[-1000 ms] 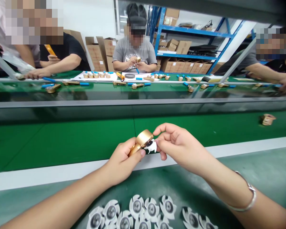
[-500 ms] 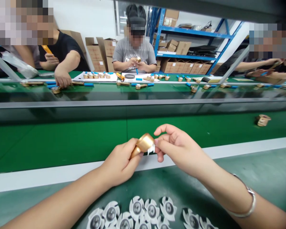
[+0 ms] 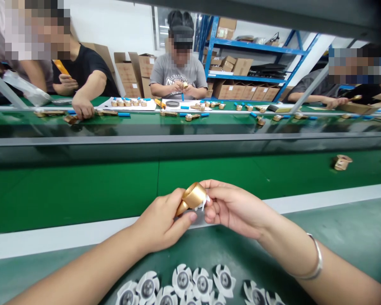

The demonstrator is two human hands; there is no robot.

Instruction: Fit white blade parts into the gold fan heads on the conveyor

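My left hand [image 3: 165, 220] is closed around the short handle of a gold ring-shaped housing [image 3: 195, 195], tilted so that its round opening faces up and left. At the housing's right end, white blades of a fan wheel [image 3: 204, 203] stick out. Closed fingers of my right hand [image 3: 224, 205] grip these blades, and their tips partly hide them. How far the wheel sits inside the housing cannot be seen. Below my hands, several loose white-grey fan wheels [image 3: 202, 284] lie on the green tabletop [image 3: 165, 264].
Beyond the white edge strip runs a green conveyor belt [image 3: 82, 190], with a gold housing part [image 3: 342, 162] on its right side. Across it, co-workers sit at a farther line carrying several gold pieces with blue parts [image 3: 197, 116]. Cartons [image 3: 128, 74] and a blue shelf rack [image 3: 257, 42] stand behind.
My right fingers have closed in on the white blades. The housing has turned, showing more of its opening. On the belt, the gold part sits further left and another appears at the right edge.
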